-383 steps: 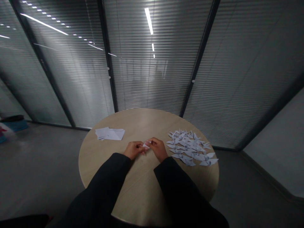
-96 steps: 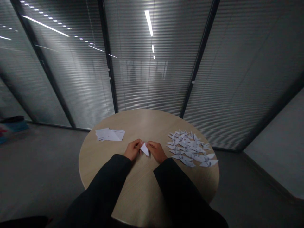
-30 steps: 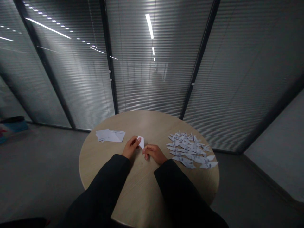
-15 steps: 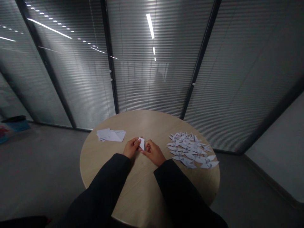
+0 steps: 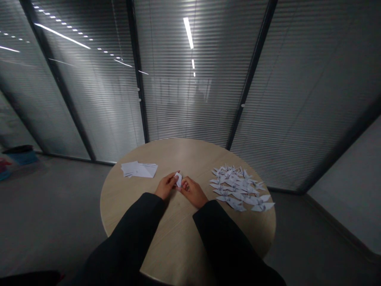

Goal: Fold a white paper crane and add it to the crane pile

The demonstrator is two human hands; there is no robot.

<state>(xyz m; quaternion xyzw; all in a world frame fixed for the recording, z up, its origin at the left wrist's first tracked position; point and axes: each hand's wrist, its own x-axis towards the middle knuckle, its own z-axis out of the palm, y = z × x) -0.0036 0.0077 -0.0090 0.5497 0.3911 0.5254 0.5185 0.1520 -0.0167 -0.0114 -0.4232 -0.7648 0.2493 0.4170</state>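
Pinched in the person's left hand (image 5: 166,187) is a small white piece of folded paper (image 5: 179,180), with the thumb on top, likely so it does not slip or pop out of its fold. Just beside it, the right hand (image 5: 193,192) has its fingers curled in, and its thumb reaches to the low edge of the paper, maybe to keep that edge steady; one cannot tell if it truly grips. Both hands are near the middle of a round, pale wooden table (image 5: 166,242), where the person can look straight down at the paper. On the left lies a loose pile of flat white paper sheets (image 5: 139,170), perhaps put there to be easy for the left hand to reach. On the right are many white folded paper birds (image 5: 238,186), set close together, maybe so they take up less room. Some birds cover others, so they are hard to count. The fingers under the small paper are hidden, and its folds are too tiny to make out. Dark cloth sleeves (image 5: 135,216) hide part of the table, and its near edge is hard to see in the shadow
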